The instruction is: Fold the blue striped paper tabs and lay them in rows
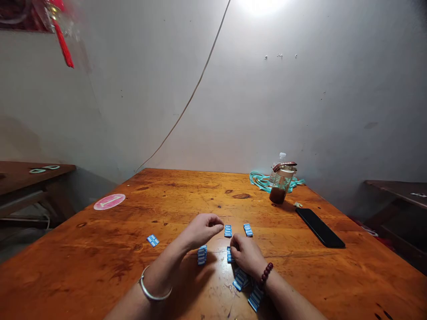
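My left hand [203, 230] hovers over the table with fingers and thumb drawn together, just left of a small blue-and-white stack of labels or cards [227, 231]. What its fingertips hold, if anything, is hidden. Below that wrist sits another blue-and-white stack [201, 255]. My right hand [247, 254] has its fingers curled in, against or right beside a partly covered blue-and-white stack [230, 255]; I cannot make out what is in its grip. A further stack [247, 230] lies beyond it. Under the right wrist, several loose blue-and-white pieces [240, 279] spread out, partly hidden.
On the wooden table [187, 191], a blue-and-white piece [152, 240] lies left. A pink round sticker [109, 202] marks the left edge. Rightward are a black phone [320, 227], a cup of dark liquid [279, 189], a plastic bottle [282, 156] and turquoise ribbon [258, 179].
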Demonstrator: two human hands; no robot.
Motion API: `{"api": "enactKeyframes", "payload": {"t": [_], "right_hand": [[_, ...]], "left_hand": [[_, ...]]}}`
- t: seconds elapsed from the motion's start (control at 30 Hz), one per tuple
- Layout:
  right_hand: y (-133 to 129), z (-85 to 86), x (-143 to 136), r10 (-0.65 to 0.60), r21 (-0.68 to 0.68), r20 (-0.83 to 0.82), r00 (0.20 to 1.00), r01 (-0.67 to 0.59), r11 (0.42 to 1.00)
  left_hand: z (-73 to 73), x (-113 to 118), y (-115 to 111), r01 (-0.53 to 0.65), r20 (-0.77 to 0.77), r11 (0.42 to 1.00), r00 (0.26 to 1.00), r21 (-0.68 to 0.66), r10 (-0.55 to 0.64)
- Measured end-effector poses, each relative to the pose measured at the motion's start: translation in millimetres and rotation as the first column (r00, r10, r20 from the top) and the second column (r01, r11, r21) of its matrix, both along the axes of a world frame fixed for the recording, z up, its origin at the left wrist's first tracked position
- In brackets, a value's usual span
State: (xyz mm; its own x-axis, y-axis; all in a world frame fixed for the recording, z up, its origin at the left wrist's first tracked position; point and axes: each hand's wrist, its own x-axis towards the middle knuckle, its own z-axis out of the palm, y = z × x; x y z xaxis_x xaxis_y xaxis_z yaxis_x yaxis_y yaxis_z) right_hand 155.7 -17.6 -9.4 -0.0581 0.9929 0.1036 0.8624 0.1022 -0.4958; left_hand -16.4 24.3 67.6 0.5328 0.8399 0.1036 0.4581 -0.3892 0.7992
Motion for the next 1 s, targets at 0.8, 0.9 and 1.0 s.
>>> {"api": "enactKeyframes", "payload": {"t": [0.8,0.9,1.0], "right_hand": [[9.0,-6.2,8.9,0.03,0.012,-0.286,0.958,-0.028,1.0],[7.9,-5.0,8.1,0.034,0.005,-0.274,0.961,-0.034,0.999],[8.4,-5.6,7.7,0.028,-0.006,-0.263,0.964,-0.031,1.0]], "left_hand": [[-38.2,-51.6,-9.2,0.139,-0.405,0.975,0.913,0.171,-0.059],[-37.2,-50.2,-10.3,0.141,-0.403,0.972,0.914,0.19,-0.054],[-36.5,-49.1,-11.7,0.137,-0.396,0.969,0.917,0.207,-0.045]]}}
